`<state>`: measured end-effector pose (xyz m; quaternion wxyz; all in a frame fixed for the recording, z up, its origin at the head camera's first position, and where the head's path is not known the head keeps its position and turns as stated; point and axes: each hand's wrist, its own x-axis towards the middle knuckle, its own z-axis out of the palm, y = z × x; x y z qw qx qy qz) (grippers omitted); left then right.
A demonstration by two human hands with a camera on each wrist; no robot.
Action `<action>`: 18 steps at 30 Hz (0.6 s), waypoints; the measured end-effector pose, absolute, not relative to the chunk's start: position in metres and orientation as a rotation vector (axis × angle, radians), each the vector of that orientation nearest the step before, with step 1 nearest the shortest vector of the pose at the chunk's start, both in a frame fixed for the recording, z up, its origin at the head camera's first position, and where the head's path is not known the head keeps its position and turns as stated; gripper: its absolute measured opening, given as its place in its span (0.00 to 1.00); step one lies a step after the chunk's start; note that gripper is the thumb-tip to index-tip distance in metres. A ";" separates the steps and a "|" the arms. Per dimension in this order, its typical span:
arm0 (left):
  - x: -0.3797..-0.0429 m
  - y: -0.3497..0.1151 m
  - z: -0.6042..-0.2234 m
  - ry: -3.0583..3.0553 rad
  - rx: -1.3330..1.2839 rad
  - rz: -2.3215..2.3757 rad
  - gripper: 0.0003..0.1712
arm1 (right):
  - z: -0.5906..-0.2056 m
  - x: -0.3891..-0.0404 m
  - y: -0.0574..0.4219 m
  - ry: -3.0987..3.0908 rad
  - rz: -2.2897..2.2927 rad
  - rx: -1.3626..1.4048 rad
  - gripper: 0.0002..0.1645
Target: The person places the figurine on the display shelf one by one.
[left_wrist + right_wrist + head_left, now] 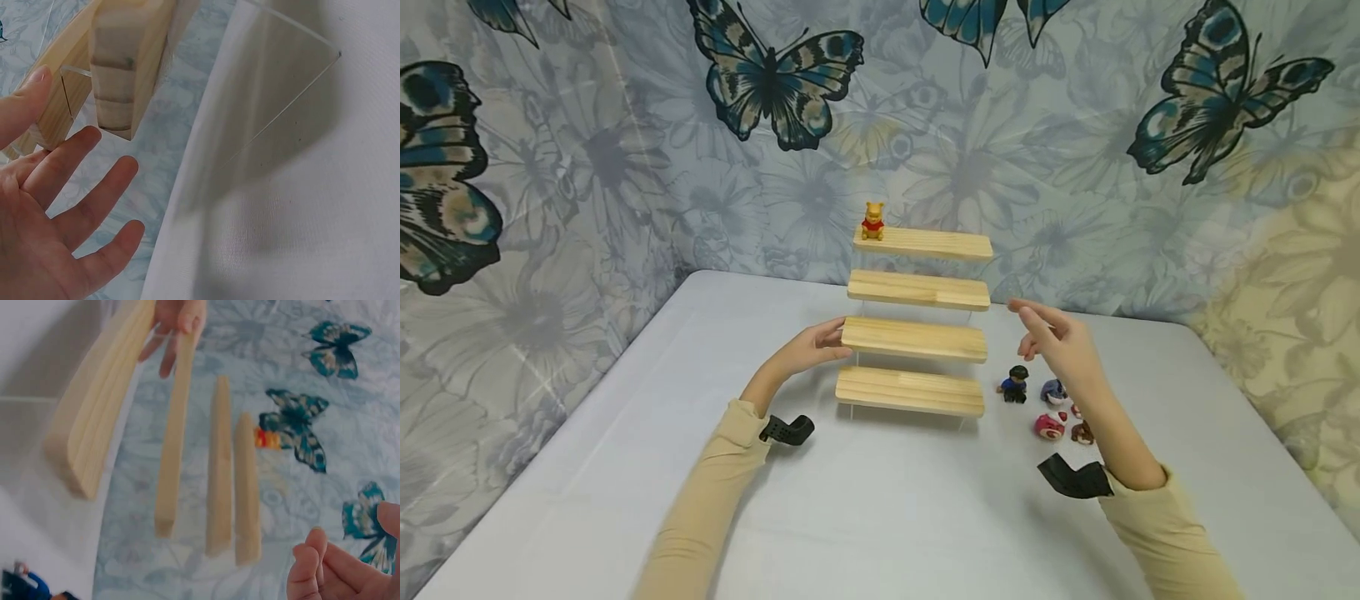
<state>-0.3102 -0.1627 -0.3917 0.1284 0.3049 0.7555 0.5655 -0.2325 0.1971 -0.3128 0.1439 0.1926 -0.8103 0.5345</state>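
A four-tier stand of light wooden boards (913,340) on clear supports stands mid-table. My left hand (811,346) is at the left end of its second-lowest board; in the left wrist view, thumb and index finger (47,169) pinch a board's end while the other fingers spread free. A yellow bear figurine (872,222) in a red shirt sits on the top board's left end. Right of the stand, my right hand (1063,346) hovers with loosely bent fingers and nothing visible in it. Below it are a dark-haired figurine (1014,385) in blue and a blue-grey figurine (1054,392).
A pink figurine (1049,427) and a brown figurine (1082,432) lie close to the right forearm, which partly hides another small reddish one. The white table (880,517) meets a butterfly-patterned backdrop (1015,167) behind the stand. Black mounts (1075,479) sit at both wrists.
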 end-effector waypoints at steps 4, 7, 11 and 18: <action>-0.308 -0.163 -0.390 2.211 0.855 1.630 0.43 | -0.317 -0.226 0.214 -2.342 1.501 0.490 0.24; -0.308 -0.163 -0.388 2.227 0.827 1.625 0.43 | -0.305 -0.210 0.212 -2.426 1.407 0.391 0.24; -0.309 -0.163 -0.387 2.238 0.801 1.616 0.44 | -0.312 -0.207 0.221 -2.478 1.399 0.342 0.24; -0.309 -0.160 -0.391 2.225 0.828 1.637 0.39 | -0.390 -0.242 0.282 -2.528 1.436 0.291 0.24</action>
